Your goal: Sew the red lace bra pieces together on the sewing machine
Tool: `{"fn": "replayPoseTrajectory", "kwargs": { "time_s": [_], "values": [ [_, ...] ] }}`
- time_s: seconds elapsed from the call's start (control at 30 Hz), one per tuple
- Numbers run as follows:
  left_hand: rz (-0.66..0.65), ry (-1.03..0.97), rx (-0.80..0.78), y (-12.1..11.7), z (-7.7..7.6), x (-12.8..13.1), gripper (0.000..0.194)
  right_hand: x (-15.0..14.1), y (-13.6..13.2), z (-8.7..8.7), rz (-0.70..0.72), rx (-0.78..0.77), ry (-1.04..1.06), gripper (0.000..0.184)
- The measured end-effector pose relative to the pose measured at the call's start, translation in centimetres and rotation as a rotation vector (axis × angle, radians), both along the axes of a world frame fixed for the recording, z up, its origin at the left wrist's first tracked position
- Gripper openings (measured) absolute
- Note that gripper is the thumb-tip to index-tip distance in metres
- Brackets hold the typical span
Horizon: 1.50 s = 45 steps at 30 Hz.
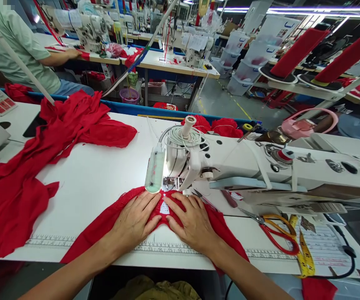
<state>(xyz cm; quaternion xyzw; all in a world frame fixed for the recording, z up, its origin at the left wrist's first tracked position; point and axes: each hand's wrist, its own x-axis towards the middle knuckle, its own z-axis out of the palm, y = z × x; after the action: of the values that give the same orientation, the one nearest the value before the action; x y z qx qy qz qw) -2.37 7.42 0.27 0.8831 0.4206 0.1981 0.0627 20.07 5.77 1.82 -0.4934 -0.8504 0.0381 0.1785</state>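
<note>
A piece of red knit fabric (104, 223) lies on the white table (98, 175) under the head of a white sewing machine (261, 166). My left hand (136, 218) rests flat on the fabric, fingers spread toward the presser foot (170, 183). Beside it, my right hand (192, 221) also presses flat on the fabric with fingers stretched out. A small white label (164, 208) shows between the two hands, just in front of the presser foot.
A pile of red fabric (42, 158) spreads over the table's left side. Red-handled scissors (276, 233) and a yellow measuring tape (303, 250) lie at the right. A printed ruler (154, 249) runs along the front edge. A person in a green shirt (20, 46) sits at the back left.
</note>
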Motion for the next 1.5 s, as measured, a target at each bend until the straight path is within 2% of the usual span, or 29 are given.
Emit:
{"fn": "replayPoseTrajectory", "kwargs": {
  "time_s": [0.13, 0.37, 0.67, 0.83, 0.97, 1.2, 1.5],
  "values": [
    [-0.035, 0.019, 0.035, 0.1, 0.5, 0.1, 0.042, -0.1, 0.0, 0.2, 0.007, 0.012, -0.03, 0.04],
    [0.001, 0.083, 0.097, -0.1, 0.5, 0.1, 0.041, -0.1, 0.1, 0.4, 0.018, 0.026, -0.046, 0.038],
    [-0.008, 0.038, -0.044, -0.1, 0.6, -0.9, 0.054, 0.9, 0.0, 0.2, 0.033, -0.029, -0.005, 0.049],
    [-0.025, 0.035, -0.039, -0.2, 0.7, -0.9, 0.039, 0.7, 0.0, 0.3, 0.039, -0.038, -0.01, 0.047],
    [-0.015, 0.016, -0.04, -0.2, 0.6, -0.8, 0.037, 0.8, 0.0, 0.5, 0.036, -0.044, -0.016, 0.049],
    [-0.034, 0.043, -0.076, 0.2, 0.7, -1.4, 0.059, 1.0, 0.0, 0.7, 0.057, -0.073, -0.019, 0.051],
    [-0.043, 0.065, -0.095, 0.4, 0.2, -1.9, 0.067, 1.1, 0.1, 0.8, 0.07, -0.081, -0.022, 0.057]
  ]
}}
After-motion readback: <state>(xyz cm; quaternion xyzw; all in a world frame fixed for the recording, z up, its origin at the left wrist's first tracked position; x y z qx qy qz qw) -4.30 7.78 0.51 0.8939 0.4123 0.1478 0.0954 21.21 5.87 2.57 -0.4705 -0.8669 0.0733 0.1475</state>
